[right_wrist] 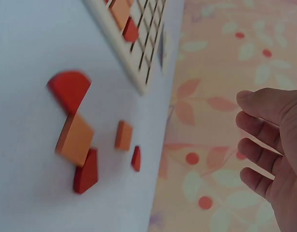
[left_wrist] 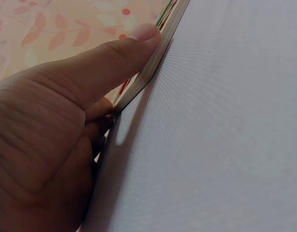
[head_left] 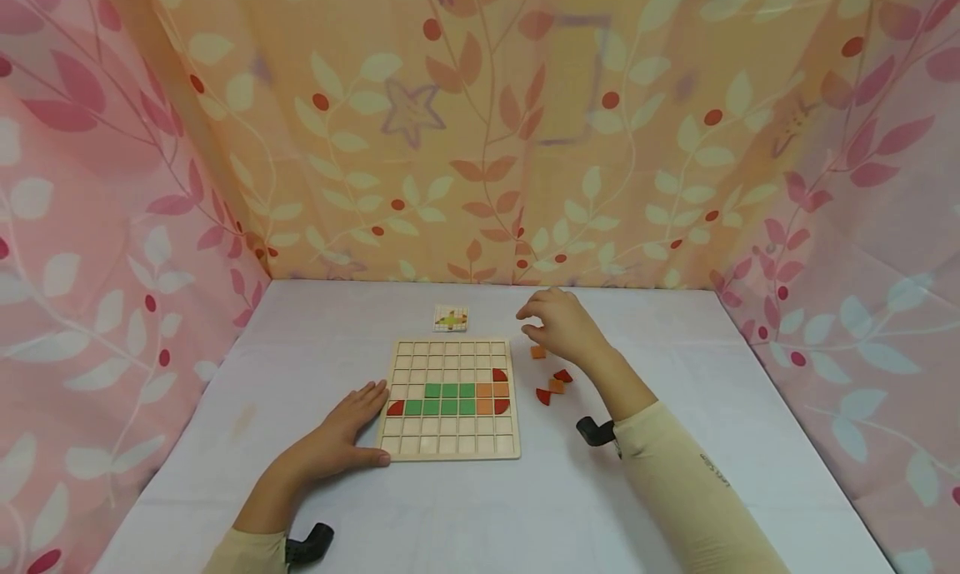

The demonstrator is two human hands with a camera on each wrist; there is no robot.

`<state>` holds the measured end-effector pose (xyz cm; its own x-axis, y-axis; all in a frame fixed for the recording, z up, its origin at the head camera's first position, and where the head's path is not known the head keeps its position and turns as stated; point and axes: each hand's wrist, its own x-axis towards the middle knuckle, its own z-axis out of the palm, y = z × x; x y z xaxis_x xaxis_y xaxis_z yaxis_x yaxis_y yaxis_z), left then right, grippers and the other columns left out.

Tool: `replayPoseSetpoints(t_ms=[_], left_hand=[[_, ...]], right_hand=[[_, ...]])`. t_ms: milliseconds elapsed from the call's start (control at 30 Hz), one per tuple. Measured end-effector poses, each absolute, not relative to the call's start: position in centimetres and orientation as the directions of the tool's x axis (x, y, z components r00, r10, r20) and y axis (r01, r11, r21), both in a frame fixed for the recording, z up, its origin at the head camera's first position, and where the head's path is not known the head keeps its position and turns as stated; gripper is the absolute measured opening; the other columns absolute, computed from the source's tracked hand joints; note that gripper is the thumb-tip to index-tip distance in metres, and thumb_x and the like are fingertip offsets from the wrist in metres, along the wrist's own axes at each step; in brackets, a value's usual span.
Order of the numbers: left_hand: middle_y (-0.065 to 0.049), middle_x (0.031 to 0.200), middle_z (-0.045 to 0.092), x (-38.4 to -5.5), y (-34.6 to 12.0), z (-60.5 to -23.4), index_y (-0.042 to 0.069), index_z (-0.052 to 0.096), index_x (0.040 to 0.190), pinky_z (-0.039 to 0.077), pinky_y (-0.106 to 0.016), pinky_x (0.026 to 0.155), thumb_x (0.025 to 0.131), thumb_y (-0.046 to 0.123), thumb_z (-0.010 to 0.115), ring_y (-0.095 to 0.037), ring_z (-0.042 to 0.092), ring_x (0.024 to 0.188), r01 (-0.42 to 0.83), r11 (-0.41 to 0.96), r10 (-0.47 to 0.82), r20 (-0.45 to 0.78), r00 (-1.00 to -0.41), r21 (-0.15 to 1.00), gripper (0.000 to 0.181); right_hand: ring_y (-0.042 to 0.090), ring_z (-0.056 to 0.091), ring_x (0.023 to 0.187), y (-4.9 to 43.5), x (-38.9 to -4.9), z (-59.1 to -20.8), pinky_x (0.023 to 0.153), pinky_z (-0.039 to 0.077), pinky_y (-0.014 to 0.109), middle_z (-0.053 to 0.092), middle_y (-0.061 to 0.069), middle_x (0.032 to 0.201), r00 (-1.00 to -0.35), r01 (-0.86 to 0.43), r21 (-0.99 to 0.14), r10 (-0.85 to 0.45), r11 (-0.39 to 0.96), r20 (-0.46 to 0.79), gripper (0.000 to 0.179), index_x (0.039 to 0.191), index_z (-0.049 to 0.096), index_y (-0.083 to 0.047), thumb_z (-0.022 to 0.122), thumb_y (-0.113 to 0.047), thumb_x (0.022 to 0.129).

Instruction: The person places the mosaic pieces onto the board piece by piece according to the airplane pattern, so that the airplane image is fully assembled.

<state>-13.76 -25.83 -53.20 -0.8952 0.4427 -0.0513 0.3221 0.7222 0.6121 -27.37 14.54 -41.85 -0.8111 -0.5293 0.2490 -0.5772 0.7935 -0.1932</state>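
My left hand [head_left: 337,436] lies at the left side of a wooden grid board [head_left: 450,447]. Its fingers reach along the board's left edge while the thumb [left_wrist: 139,38] touches the front corner. Green squares [head_left: 441,397], orange squares and red quarter-circle pieces sit in the board's cells. Raised above the table at the right, my right hand [head_left: 562,324] has loosely bent fingers and nothing between them. Below it lie loose pieces: a red quarter-circle [right_wrist: 71,89], an orange square [right_wrist: 75,140], a second orange square [right_wrist: 123,135] and more red pieces [right_wrist: 86,171].
A small pattern card [head_left: 451,318] lies beyond the board's far edge. White cloth [head_left: 420,516] covers the table. Floral curtains [head_left: 480,141] stand behind it and on both sides. Each wrist carries a black camera mount [head_left: 596,431].
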Motion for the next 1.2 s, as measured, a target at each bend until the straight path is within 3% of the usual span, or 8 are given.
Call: replayPoseSetpoints(t_ms=[200, 467, 667, 1200], left_hand=[[-0.005, 0.172, 0.018, -13.7, -25.9, -53.1, 0.006, 0.027, 0.162, -0.008, -0.020, 0.124, 0.076, 0.059, 0.082, -0.030, 0.010, 0.159, 0.327, 0.716, 0.447, -0.045, -0.894, 0.617, 0.115], [-0.004, 0.172, 0.018, -13.6, -25.8, -53.1, 0.006, 0.027, 0.162, 0.000, -0.040, 0.129, 0.076, 0.059, 0.082, -0.030, 0.010, 0.159, 0.318, 0.718, 0.443, -0.054, -0.895, 0.619, 0.115], [-0.002, 0.172, 0.017, -13.6, -25.8, -53.1, 0.008, 0.027, 0.163, 0.004, -0.050, 0.128, 0.076, 0.060, 0.082, -0.029, 0.009, 0.160, 0.305, 0.724, 0.436, -0.067, -0.898, 0.619, 0.115], [-0.003, 0.172, 0.018, -13.7, -25.9, -53.0, 0.008, 0.027, 0.162, 0.006, -0.056, 0.127, 0.075, 0.062, 0.081, -0.030, 0.010, 0.160, 0.313, 0.727, 0.441, -0.066, -0.895, 0.611, 0.116]], right_hand=[[0.031, 0.061, 0.117, 16.6, -29.1, -43.4, 0.107, 0.044, 0.054, 0.074, 0.005, 0.112, -0.842, -0.538, -0.260, -0.495, 0.801, 0.216, 0.024, 0.112, 0.079, -0.011, 0.079, -0.019, 0.089], [0.033, 0.058, 0.120, 17.6, -31.1, -46.1, 0.109, 0.044, 0.052, 0.071, 0.010, 0.119, -0.895, -0.440, -0.376, -0.433, 0.816, 0.108, 0.028, 0.117, 0.076, -0.007, 0.076, -0.016, 0.091], [0.038, 0.054, 0.125, 18.0, -31.9, -47.8, 0.112, 0.041, 0.057, 0.066, 0.015, 0.128, -0.913, -0.392, -0.394, -0.405, 0.831, 0.054, 0.029, 0.120, 0.076, -0.007, 0.072, -0.012, 0.091], [0.034, 0.059, 0.116, 17.6, -32.1, -49.9, 0.106, 0.048, 0.052, 0.067, 0.012, 0.122, -0.934, -0.351, -0.341, -0.354, 0.872, 0.054, 0.030, 0.120, 0.076, -0.009, 0.065, -0.004, 0.092]])
